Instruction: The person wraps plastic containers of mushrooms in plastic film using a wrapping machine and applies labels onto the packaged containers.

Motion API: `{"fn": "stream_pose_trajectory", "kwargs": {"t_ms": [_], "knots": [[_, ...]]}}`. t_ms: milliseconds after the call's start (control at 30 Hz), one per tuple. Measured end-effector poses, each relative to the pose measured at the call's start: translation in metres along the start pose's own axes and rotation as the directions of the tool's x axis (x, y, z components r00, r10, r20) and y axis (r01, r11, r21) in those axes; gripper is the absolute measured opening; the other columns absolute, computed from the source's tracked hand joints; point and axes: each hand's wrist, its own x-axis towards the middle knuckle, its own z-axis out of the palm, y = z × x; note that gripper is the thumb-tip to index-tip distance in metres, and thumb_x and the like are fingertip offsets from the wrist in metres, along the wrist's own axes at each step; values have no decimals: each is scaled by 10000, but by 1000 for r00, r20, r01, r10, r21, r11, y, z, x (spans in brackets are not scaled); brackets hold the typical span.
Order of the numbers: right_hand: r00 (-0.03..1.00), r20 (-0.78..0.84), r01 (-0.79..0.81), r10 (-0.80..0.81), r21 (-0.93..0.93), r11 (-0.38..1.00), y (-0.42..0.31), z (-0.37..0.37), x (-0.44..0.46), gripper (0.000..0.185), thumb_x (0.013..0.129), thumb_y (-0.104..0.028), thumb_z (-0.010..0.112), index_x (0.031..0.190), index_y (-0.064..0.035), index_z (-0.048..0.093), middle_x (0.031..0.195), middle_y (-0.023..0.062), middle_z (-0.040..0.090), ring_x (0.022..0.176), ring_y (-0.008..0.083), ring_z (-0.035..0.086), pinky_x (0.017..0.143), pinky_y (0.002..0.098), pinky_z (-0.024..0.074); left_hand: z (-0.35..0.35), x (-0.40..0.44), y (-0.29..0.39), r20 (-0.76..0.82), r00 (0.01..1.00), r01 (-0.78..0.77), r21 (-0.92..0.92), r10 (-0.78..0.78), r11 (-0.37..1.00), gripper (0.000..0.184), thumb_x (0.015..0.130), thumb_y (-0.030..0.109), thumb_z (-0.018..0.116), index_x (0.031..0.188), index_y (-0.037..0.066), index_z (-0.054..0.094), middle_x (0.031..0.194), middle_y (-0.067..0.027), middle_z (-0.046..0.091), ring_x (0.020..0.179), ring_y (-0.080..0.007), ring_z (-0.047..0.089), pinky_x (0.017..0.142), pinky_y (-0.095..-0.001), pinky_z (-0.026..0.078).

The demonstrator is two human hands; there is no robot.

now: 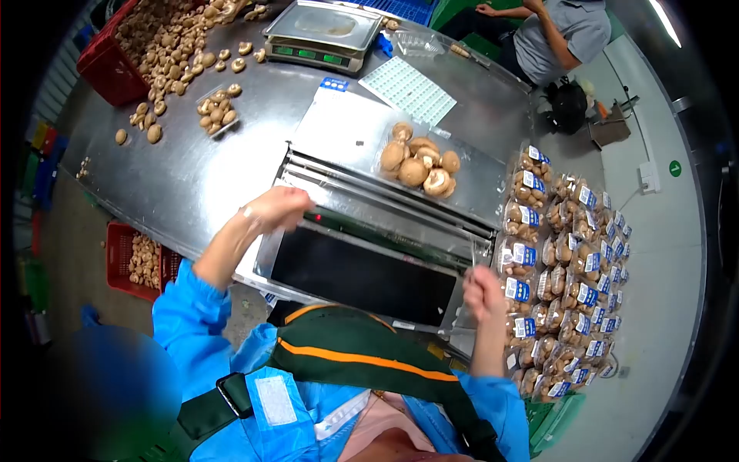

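Note:
My left hand is closed in a pinch at the left end of the wrapping machine's rollers. At the right end, my right hand is also closed, with its fingertips pressed together. Clear plastic film spans between the two hands, faint against the metal. Nearer my body lies the machine's black plate. Just beyond the rollers, a clear tray of mushrooms rests on the metal top, touched by neither hand.
Another filled tray stands left, near loose mushrooms and a red crate. A scale and label sheet lie at the back. Wrapped, labelled packs are stacked right. A seated person is at far right.

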Motion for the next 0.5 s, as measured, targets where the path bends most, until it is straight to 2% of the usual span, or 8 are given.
{"fn": "stream_pose_trajectory", "kwargs": {"t_ms": [100,200,233,267,367,400,433,500], "knots": [[899,438,-186,13,354,917,7,23,-27,140,849,-104,497,720,-85,447,603,-29,406,422,76,364,326,199,295,3,-17,-13,582,808,355,-611,97,707,254,848,219,495,636,85,447,466,16,319,348,-84,284,271,-214,236],[781,580,-1,-229,368,930,-61,91,-22,45,829,-67,497,796,-36,496,782,57,482,680,148,436,558,248,356,44,-1,54,398,548,-313,-718,735,622,367,909,283,376,596,98,422,515,-14,404,437,-144,439,413,-288,415],[781,529,108,-331,407,907,-91,111,-8,38,822,-54,496,821,-20,512,842,85,507,766,172,460,635,264,377,47,17,79,209,589,-316,-829,781,461,407,925,262,322,568,101,435,598,-64,523,689,-205,578,713,-359,481],[778,452,236,-436,433,870,-118,129,14,58,815,-42,496,846,-4,528,901,114,532,852,195,484,712,280,397,63,30,119,135,630,-303,-864,765,401,384,897,210,340,598,44,516,915,-153,630,1042,-315,525,1007,-425,310],[621,338,713,-708,131,688,-162,130,145,145,809,-57,505,885,40,580,1061,180,570,1061,258,512,913,332,403,58,151,148,-143,526,-833,-284,839,474,312,873,201,401,803,-4,625,1055,-164,605,1072,-251,528,956,-336,360],[520,353,841,-778,-53,538,-168,113,198,182,816,-98,515,874,51,600,1102,189,558,1097,274,492,959,352,368,47,179,140,15,444,-802,454,896,389,314,887,206,383,900,7,627,1039,-148,615,1018,-213,554,897,-288,387],[587,261,669,-766,-689,278,-156,107,222,218,807,-153,530,866,32,631,1193,170,521,1139,279,466,998,347,322,41,209,125,81,558,-754,466,826,463,350,894,272,369,979,31,608,1032,-131,619,988,-219,563,871,-286,396],[799,256,73,-544,-939,-335,-125,96,250,412,882,-365,377,1071,-80,605,1196,112,538,1166,265,442,995,362,297,37,232,99,117,755,-525,697,645,488,409,868,366,398,997,29,590,1024,-150,614,988,-269,558,876,-334,394]]}}
